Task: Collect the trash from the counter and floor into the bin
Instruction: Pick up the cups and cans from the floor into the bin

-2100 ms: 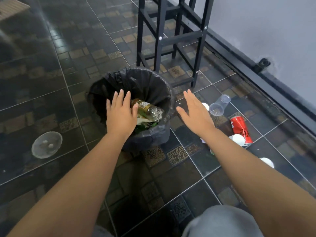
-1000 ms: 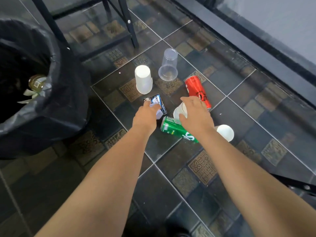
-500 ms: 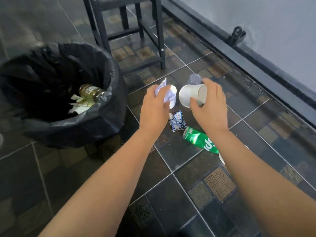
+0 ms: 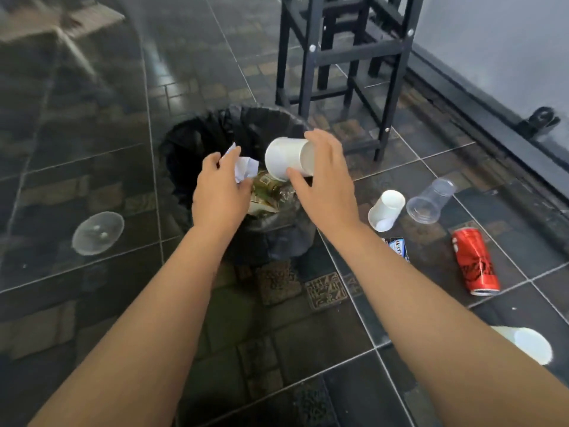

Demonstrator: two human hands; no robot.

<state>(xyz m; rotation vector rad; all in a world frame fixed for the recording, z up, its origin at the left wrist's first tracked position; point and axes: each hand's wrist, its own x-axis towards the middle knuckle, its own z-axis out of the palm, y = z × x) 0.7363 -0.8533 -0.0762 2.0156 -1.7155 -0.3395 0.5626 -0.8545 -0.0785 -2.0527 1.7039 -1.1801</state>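
Head view first — what are the hands doing?

— Both have come over the bin (image 4: 197, 140) since a moment ago, when they were lifting things off the floor beside it. The left hand (image 4: 220, 195) is clenched around a crumpled paper (image 4: 244, 167); the right hand (image 4: 323, 183) grasps a white paper cup (image 4: 288, 163) lying on its side, thumb under, fingers over the top.

And the bin itself?

— Black liner, a glass bottle (image 4: 268, 188) and scraps already inside. Both held items sit right above its opening, so I'd judge letting go is the next step.

What's left?

— Plenty. Another white cup (image 4: 386, 209), a clear plastic cup (image 4: 429, 200), a red can (image 4: 475, 261) and a small wrapper (image 4: 398, 246) lie to the right of the bin; a clear lid (image 4: 98, 232) sits well apart on the left. A further white cup (image 4: 531, 345) shows past the right forearm. The counter isn't in view.
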